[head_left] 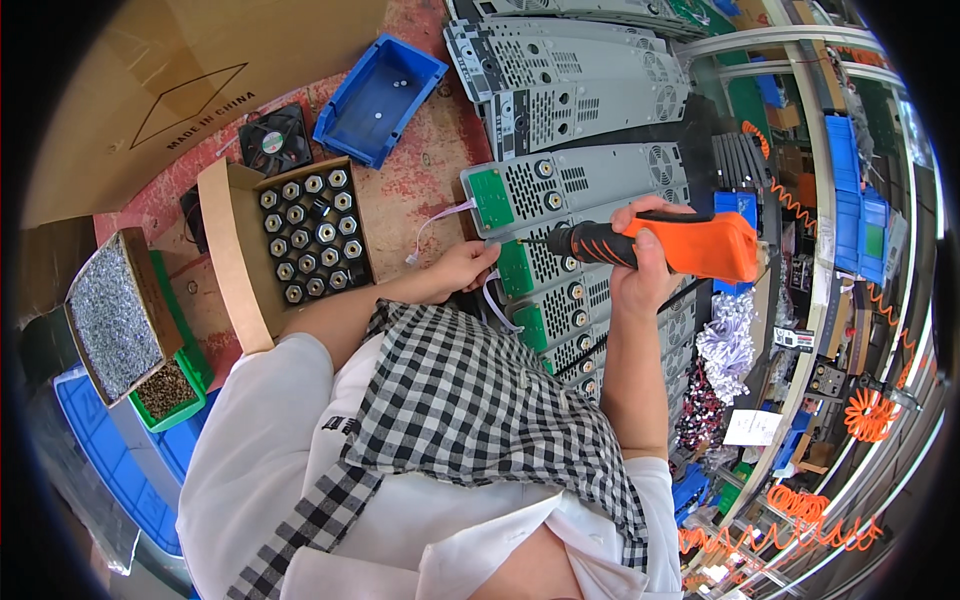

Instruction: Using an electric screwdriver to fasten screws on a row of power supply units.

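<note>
My right hand (645,262) grips an orange and black electric screwdriver (665,243), its bit pointing left at the edge of a grey perforated metal panel (580,185) with a green circuit board (492,198). My left hand (462,268) rests by the panel's near corner, fingertips at the bit's tip, next to a thin white wire (435,222). More such panels (570,300) lie stacked in a row under my right forearm.
A cardboard box of round metal knobs (312,236) sits left of my hand. An empty blue bin (378,97), a small black fan (274,139), a box of screws (112,312) and a green tray (170,390) stand further left. Grey panels (570,60) pile up ahead.
</note>
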Tool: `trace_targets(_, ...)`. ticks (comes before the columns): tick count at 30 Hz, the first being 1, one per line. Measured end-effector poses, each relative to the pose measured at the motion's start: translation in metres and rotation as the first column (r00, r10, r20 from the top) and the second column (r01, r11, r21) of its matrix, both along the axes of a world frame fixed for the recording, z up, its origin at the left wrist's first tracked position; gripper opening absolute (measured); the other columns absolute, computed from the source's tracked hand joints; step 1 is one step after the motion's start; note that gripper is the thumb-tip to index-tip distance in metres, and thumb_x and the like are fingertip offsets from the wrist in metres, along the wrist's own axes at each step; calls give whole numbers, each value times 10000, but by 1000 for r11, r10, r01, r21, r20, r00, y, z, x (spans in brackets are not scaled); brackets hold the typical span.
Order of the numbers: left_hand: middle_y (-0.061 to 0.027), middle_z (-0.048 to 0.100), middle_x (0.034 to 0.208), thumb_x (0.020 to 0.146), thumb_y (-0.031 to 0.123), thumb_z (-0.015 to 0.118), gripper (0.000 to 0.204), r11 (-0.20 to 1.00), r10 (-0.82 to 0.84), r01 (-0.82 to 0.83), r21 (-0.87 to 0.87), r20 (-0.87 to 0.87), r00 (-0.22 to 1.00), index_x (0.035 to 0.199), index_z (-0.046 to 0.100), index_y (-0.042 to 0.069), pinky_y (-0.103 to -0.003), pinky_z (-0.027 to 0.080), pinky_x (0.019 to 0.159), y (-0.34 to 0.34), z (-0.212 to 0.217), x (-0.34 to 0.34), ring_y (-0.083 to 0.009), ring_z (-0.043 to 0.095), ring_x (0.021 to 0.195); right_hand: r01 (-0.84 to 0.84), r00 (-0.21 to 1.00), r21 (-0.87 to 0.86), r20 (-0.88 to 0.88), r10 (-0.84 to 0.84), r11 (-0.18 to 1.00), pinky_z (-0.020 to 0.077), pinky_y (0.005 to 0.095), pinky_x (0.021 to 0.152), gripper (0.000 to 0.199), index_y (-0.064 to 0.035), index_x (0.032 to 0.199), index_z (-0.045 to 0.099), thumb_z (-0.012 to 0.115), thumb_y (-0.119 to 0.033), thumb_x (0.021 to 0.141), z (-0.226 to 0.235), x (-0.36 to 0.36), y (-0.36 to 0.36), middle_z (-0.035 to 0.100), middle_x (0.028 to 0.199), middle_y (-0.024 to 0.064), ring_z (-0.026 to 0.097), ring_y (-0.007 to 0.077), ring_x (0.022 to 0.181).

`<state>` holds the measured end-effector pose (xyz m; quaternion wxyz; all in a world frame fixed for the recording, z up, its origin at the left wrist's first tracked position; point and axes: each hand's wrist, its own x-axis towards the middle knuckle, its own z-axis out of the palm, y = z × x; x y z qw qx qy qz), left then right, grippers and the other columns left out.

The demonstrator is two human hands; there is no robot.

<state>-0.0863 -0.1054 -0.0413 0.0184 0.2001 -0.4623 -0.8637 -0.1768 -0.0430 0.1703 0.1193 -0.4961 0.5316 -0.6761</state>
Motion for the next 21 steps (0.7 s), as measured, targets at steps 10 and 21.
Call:
trace_targets(10,6,409,523,854,400,399,349,1000,17,-17,9,-6,1000,749,459,72,-200,278,364,-3,2,1,-77,367,418,-30,1000,-20,6,31,999,432,338,626,321,-25,943,380,538,-58,665,-2,-3,-2,497,850,174,503,212,656)
trace_targets(21,-20,459,685,820,408,465,324,967,215,-226,118,99,972,892,453,93,-219,360,499,-19,0,40,-111,446,587,25,996,-350,93,8,937,397,369,632,428,-70,1039,381,558,-163,661,32,22,44,509,931,139,469,212,667)
